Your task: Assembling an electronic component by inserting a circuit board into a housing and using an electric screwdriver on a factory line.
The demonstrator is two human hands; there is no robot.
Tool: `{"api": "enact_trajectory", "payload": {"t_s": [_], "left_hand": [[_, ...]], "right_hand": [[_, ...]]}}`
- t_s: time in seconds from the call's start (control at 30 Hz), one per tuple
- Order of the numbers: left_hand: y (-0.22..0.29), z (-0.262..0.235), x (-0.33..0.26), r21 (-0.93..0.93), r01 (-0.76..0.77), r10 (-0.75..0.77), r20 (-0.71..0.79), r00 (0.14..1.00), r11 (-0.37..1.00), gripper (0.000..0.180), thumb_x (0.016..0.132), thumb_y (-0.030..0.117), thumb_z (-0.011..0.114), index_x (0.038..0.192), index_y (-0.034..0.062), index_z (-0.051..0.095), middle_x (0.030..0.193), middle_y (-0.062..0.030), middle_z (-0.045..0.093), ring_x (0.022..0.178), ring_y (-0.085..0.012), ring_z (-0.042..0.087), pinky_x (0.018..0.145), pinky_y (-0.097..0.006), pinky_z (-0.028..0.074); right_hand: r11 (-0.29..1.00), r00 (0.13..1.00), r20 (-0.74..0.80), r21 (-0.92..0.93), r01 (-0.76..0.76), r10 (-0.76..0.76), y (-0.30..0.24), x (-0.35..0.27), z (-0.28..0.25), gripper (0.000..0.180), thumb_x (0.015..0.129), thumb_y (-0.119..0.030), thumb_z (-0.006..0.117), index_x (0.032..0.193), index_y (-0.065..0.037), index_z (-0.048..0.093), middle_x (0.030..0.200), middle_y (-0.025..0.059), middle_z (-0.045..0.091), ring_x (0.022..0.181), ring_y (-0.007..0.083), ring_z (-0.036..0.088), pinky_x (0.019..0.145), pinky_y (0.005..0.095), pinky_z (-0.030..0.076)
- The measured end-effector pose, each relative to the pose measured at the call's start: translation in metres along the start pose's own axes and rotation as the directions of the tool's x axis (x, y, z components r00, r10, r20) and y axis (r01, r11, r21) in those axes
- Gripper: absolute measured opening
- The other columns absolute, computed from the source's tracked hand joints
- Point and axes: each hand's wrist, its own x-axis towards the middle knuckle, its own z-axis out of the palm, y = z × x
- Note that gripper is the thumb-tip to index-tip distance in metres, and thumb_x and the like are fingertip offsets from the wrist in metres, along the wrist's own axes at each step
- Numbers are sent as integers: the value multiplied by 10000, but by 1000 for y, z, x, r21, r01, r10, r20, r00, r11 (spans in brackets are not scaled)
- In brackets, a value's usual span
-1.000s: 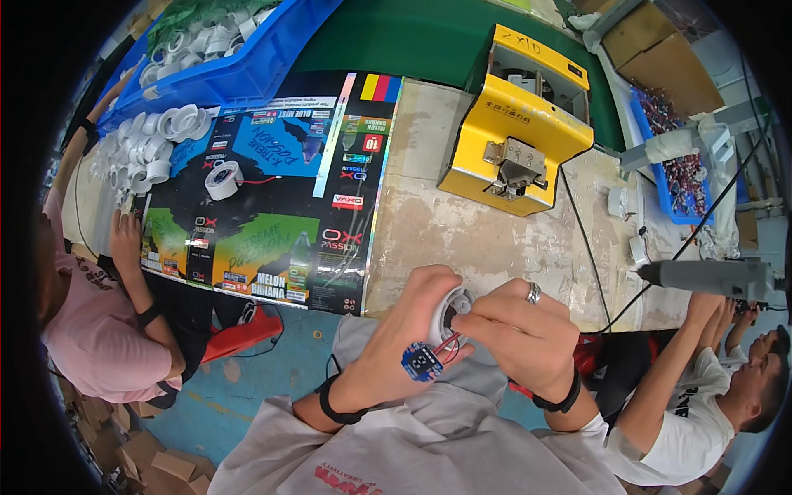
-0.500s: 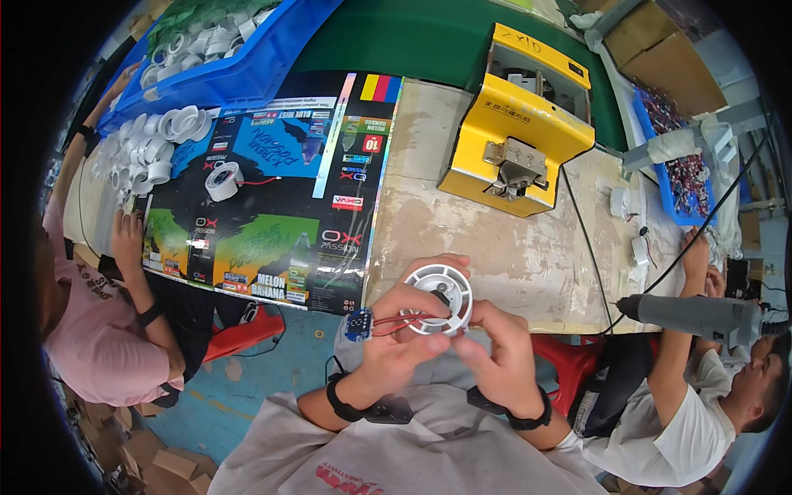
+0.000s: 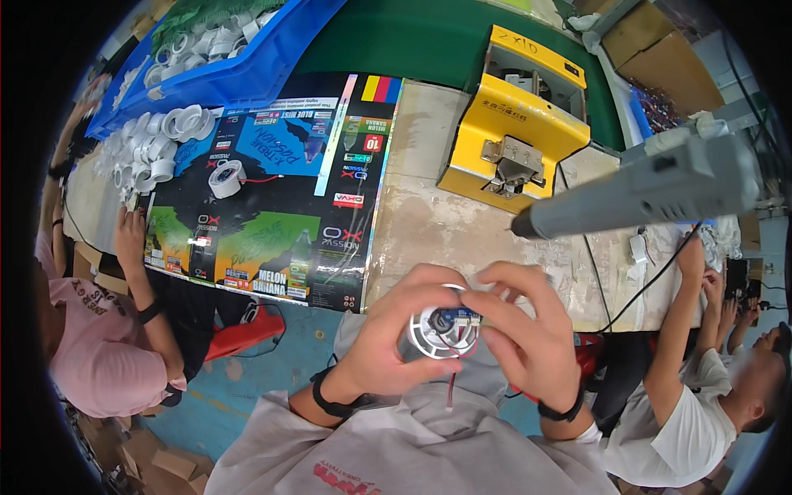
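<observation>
Both hands hold a round white plastic housing [image 3: 440, 332] off the counter's near edge: the left hand [image 3: 388, 342] wraps its rim, while the right hand [image 3: 524, 338] pinches a small blue circuit board [image 3: 456, 317] at its centre. The board looks only partly seated, its red wire [image 3: 450, 389] dangling loose, so fixing seems left.

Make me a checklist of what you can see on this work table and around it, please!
Surface: worn pale bench, partly covered by a glossy printed sheet.
Job's things: round white part with a small blue board inside and a red wire hanging below.
Clutter: white rings piled at the left, more in a blue bin, yellow machine.
Grips: left hand and right hand both hold the part.
Cables: black cord across the bench.
Surroundings: a person in pink left, a person in white right, grey tool hanging.
</observation>
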Motion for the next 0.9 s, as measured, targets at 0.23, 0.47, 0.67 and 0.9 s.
{"api": "enact_trajectory", "payload": {"t_s": [0.23, 0.47, 0.67, 0.9], "left_hand": [[10, 1, -5, -260, 334, -328, 67, 942, 906, 785, 687, 71, 808, 1319, 29, 345, 1277, -132, 462, 1208, -200, 473, 1017, -334, 381], [7, -3, -8, -365, 451, -405, 198, 893, 815, 823, 643, 83, 844, 1308, 26, 361, 1246, -124, 479, 1172, -201, 496, 997, -333, 397], [15, 4, -1, 63, 364, -367, 37, 930, 929, 789, 603, 57, 867, 1242, 45, 405, 1193, -142, 514, 1108, -213, 540, 934, -332, 440], [13, 10, 6, 169, 180, -191, 52, 980, 969, 695, 620, 71, 843, 1203, 51, 466, 1160, -145, 522, 1035, -251, 561, 882, -346, 446]], "right_hand": [[965, 943, 248, 196, 173, -220, 9, 13, -13, 311, 638, -16, 717, 945, -42, 673, 1040, 93, 596, 814, 252, 596, 675, 327, 491], [932, 923, 214, 247, 265, -319, 14, 13, -19, 300, 657, 3, 723, 948, -52, 672, 892, 78, 624, 698, 232, 603, 619, 315, 495], [788, 899, 433, 576, -217, -68, 7, 5, -23, 291, 671, -58, 778, 942, -56, 671, 812, 60, 623, 608, 203, 572, 543, 299, 469], [988, 966, 210, -6, 152, -147, -4, -5, -19, 243, 666, -95, 793, 868, -73, 661, 755, 28, 616, 602, 186, 574, 501, 278, 450]]}}
